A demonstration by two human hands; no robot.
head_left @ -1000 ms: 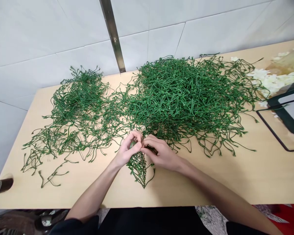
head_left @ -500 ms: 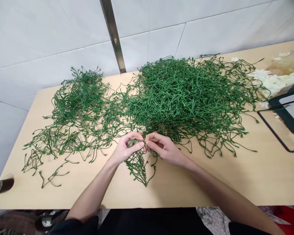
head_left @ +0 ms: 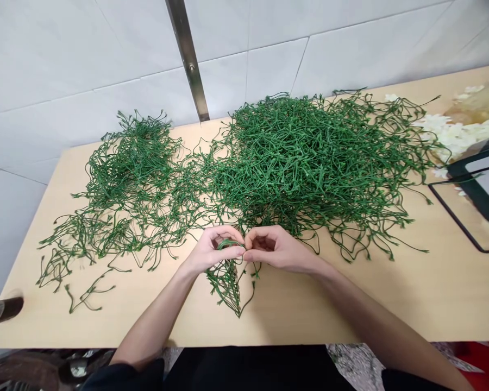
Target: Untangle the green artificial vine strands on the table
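My left hand (head_left: 218, 248) is closed round a small bunch of green plastic stems (head_left: 225, 283), which hangs below my fingers in a narrow point just above or on the table. My right hand (head_left: 271, 248) meets it at the fingertips, with thumb and forefinger pinched on the same bunch's edge; the exact strand between them is hidden. Behind both hands lies a large heap of loose green stems (head_left: 309, 152), forked at their tips. A smaller pile of the same stems (head_left: 134, 157) spreads on the left.
The wooden table (head_left: 330, 309) stands against a tiled wall (head_left: 138, 49) with a metal strip (head_left: 190, 65). White flowers (head_left: 444, 136) and a dark-framed object (head_left: 481, 179) lie at the right. A glass of dark liquid (head_left: 6, 310) stands near the left front edge.
Both hands have shifted slightly toward me and the bunch's tip has swung a little left. The fingertips have come closer together. The piles look unchanged.
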